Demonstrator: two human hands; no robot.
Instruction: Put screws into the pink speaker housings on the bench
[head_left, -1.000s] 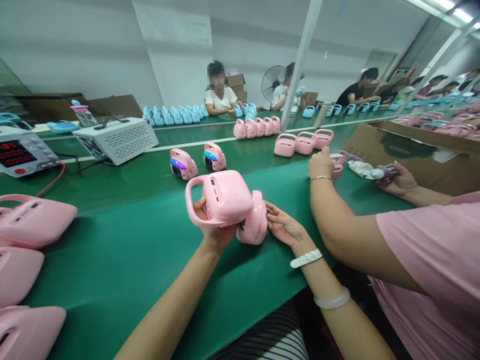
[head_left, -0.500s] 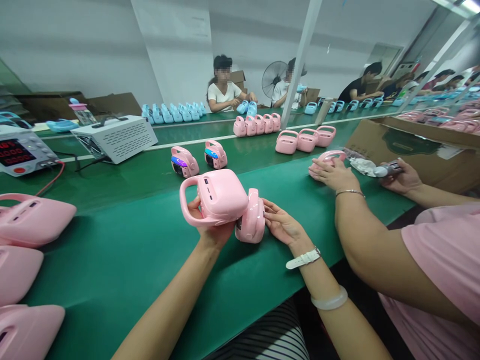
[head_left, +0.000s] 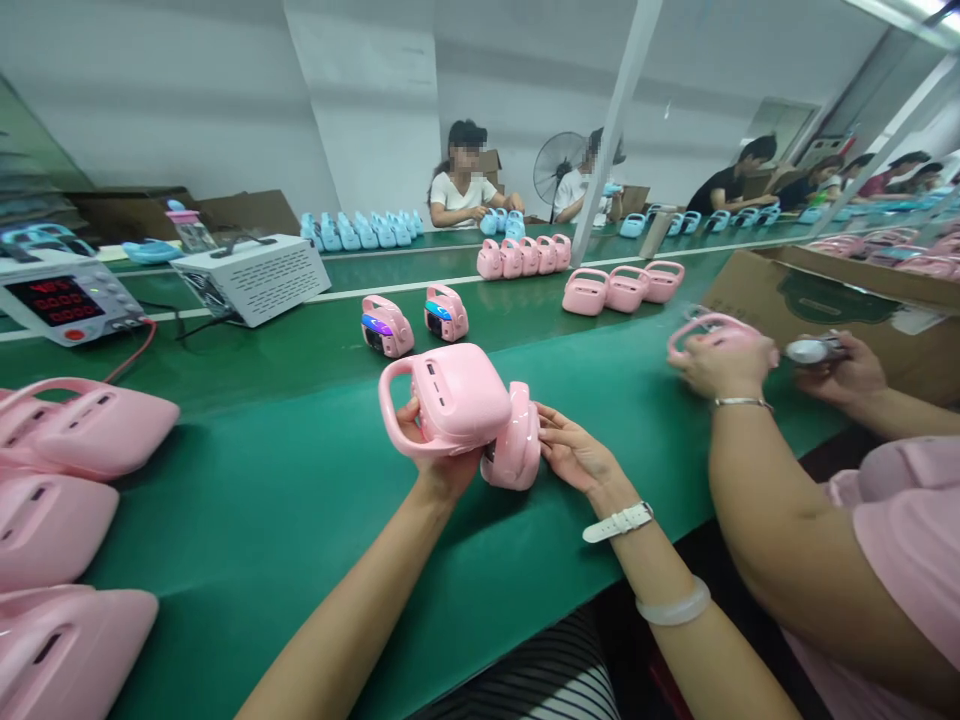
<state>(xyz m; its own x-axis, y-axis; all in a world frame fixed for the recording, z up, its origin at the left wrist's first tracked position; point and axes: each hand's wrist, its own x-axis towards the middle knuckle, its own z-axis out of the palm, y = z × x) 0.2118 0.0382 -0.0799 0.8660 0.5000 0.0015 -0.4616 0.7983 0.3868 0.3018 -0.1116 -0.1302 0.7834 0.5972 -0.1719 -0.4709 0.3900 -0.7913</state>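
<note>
My left hand (head_left: pixel 448 475) is wrapped round a pink portable speaker (head_left: pixel 469 395) with a loop handle. That speaker is tipped so its port slots face up, and the fingers reach in by the handle. A second pink speaker (head_left: pixel 516 440) is turned edge-on, close against the first one's right side. My right hand (head_left: pixel 574 445) grips its right side with the fingertips, which are partly hidden behind it. Whether this second speaker rests on the green mat (head_left: pixel 300 540) cannot be made out.
Two pink speakers with lit displays (head_left: pixel 386 328) stand ahead. More pink speakers (head_left: pixel 112 430) are at left, near a power supply (head_left: pixel 67 300) and grey metal box (head_left: pixel 255 280). At right, a co-worker's hand (head_left: pixel 724 370) holds a pink speaker beside a cardboard box (head_left: pixel 847 320).
The view has shifted slightly, while my hands keep the same hold on both speakers. The co-worker's pink speaker has been lifted and moved right.
</note>
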